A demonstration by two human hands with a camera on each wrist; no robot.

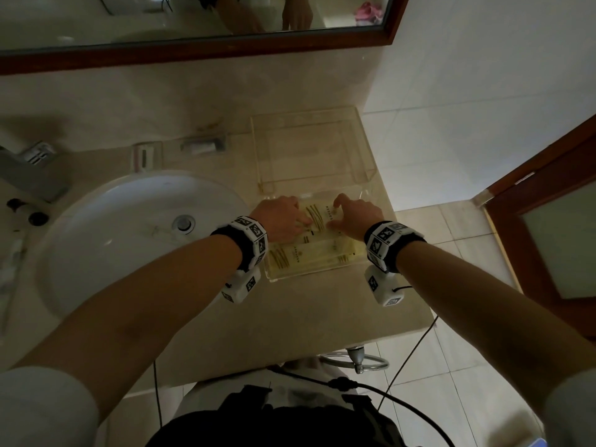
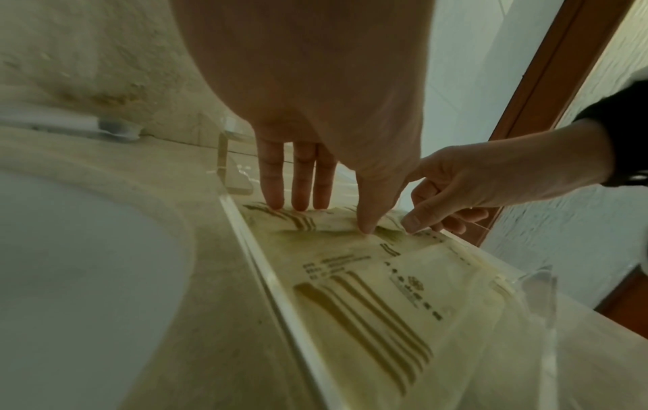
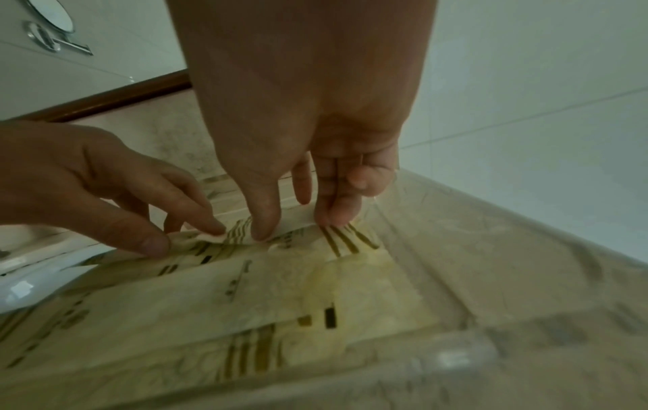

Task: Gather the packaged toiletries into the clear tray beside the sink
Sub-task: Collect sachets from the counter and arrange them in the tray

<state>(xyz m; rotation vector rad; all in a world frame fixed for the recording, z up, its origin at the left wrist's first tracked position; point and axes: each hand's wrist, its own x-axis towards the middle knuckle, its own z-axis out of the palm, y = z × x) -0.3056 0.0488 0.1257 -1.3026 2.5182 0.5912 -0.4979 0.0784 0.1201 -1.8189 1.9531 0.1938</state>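
Observation:
A clear tray (image 1: 322,273) (image 2: 266,277) (image 3: 456,346) sits on the counter right of the sink. Several cream packets with olive stripes (image 1: 309,253) (image 2: 368,305) (image 3: 245,291) lie flat in it, overlapping. Both hands are inside the tray at its far end, on the top packet (image 1: 322,214). My left hand (image 1: 290,214) (image 2: 333,219) (image 3: 186,238) presses straight fingertips and thumb tip down on the packet's left part. My right hand (image 1: 338,214) (image 2: 420,224) (image 3: 298,227) pinches the packet's far edge between thumb and fingers, and that edge is slightly lifted.
A clear acrylic stand (image 1: 312,146) rises just behind the tray. The white sink (image 1: 129,237) lies to the left, with a faucet (image 1: 29,169) and soap dishes (image 1: 203,145) by the wall. The counter ends right of the tray; a wooden door (image 1: 548,221) stands beyond.

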